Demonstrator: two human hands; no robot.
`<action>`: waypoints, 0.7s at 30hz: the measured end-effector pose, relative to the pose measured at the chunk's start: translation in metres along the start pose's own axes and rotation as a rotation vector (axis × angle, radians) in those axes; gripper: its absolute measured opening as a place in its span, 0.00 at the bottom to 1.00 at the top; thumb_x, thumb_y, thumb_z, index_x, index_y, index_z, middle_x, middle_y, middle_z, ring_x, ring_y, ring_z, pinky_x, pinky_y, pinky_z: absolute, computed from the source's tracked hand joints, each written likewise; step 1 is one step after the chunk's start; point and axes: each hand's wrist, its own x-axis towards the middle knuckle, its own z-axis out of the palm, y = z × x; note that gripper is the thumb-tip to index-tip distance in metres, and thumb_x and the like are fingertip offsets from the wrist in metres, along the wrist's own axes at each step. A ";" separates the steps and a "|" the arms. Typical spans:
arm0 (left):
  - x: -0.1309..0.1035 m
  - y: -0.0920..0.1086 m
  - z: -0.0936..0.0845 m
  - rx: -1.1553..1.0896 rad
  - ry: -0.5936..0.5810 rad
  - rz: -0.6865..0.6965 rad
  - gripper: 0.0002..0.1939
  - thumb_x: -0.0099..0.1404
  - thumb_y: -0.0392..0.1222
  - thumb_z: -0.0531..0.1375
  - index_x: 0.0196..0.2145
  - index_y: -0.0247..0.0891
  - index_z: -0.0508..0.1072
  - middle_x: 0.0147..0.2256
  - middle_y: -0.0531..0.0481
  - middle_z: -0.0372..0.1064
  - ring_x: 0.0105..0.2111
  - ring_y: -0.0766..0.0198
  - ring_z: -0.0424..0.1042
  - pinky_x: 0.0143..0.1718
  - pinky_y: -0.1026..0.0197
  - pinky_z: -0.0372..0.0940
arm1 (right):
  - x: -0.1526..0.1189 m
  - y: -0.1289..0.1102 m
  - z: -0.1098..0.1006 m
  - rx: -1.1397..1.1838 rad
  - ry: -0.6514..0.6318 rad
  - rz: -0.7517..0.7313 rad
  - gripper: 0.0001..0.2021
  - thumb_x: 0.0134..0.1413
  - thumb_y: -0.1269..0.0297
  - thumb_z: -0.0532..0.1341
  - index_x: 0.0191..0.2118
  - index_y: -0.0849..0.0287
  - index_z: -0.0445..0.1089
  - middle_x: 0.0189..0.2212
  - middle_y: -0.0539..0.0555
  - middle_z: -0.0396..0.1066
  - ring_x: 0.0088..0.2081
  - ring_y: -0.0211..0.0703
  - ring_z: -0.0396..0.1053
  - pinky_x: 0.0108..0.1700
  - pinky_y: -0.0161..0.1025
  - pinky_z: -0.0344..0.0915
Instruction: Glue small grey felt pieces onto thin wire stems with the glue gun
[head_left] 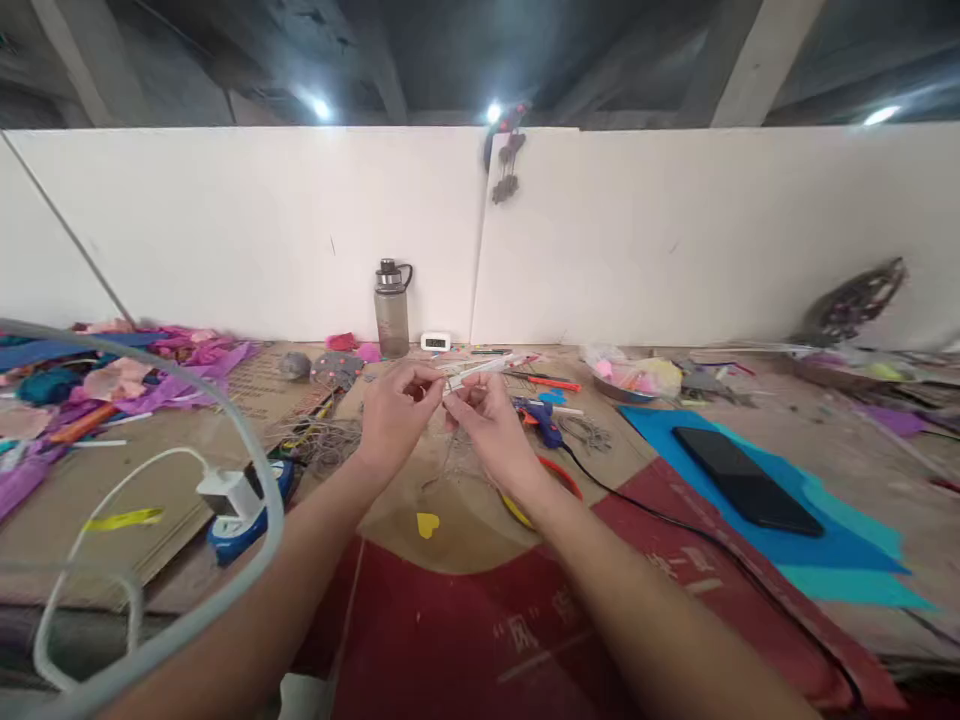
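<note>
White strip [491, 366] at fingertips, glue gun [550, 430] v. close

Strip's mid-bench, slanting off twd 2 o'clock past the R fingers (clock centred where fingertips meet, 12 = away from wearer). L hand [397, 412]: thumb + index drawn tog. in a pinch by strip's near end; too small to tell if anything's in it. R hand [487, 422]: fingers curled, thumb in, approx. closed, seemingly nipping the strip.

Risks, my guess: strip looks thin, so too hard a squeeze cd bend it; too light & it slips, esp. w/ both grips at one end. Glue gun sits betw. 3 and 4, just beside R hand: poss. burn if hot (can't tell if on). Its black cord [645, 505] runs twd 4; R forearm catching it wd drag the gun.

Wire tangle [326, 445] at 8, near L wrist: loose ends cd snag. Yellow heart [427, 525] lies at 6 betw. forearms, prob. light, so a brush cd shift it. Farther out: pale cable [268, 480] loops at 8, another snag pt for L arm; bottle [391, 318] upright at 11; phone [750, 480] flat betw. 3 and 4, well apart.
</note>
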 end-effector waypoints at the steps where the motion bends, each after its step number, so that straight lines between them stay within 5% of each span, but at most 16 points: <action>1: -0.002 -0.002 0.003 -0.059 -0.018 -0.055 0.04 0.58 0.39 0.61 0.29 0.37 0.75 0.29 0.50 0.74 0.28 0.66 0.71 0.31 0.63 0.66 | 0.000 -0.001 -0.003 -0.060 0.021 -0.024 0.12 0.51 0.59 0.61 0.38 0.53 0.56 0.27 0.43 0.59 0.26 0.35 0.60 0.30 0.35 0.60; 8: -0.007 -0.007 0.015 -0.501 -0.146 -0.329 0.10 0.56 0.44 0.65 0.34 0.36 0.75 0.28 0.50 0.75 0.27 0.64 0.75 0.32 0.60 0.73 | 0.002 -0.007 -0.017 -0.416 0.110 -0.201 0.04 0.55 0.63 0.57 0.32 0.56 0.63 0.27 0.47 0.62 0.30 0.37 0.59 0.34 0.36 0.58; 21: -0.006 0.005 0.012 -0.451 -0.198 -0.398 0.11 0.55 0.46 0.65 0.32 0.36 0.78 0.27 0.49 0.77 0.28 0.62 0.77 0.35 0.60 0.74 | 0.000 -0.015 -0.021 -0.690 0.186 -0.324 0.08 0.60 0.62 0.54 0.31 0.58 0.64 0.29 0.51 0.66 0.32 0.40 0.62 0.39 0.39 0.59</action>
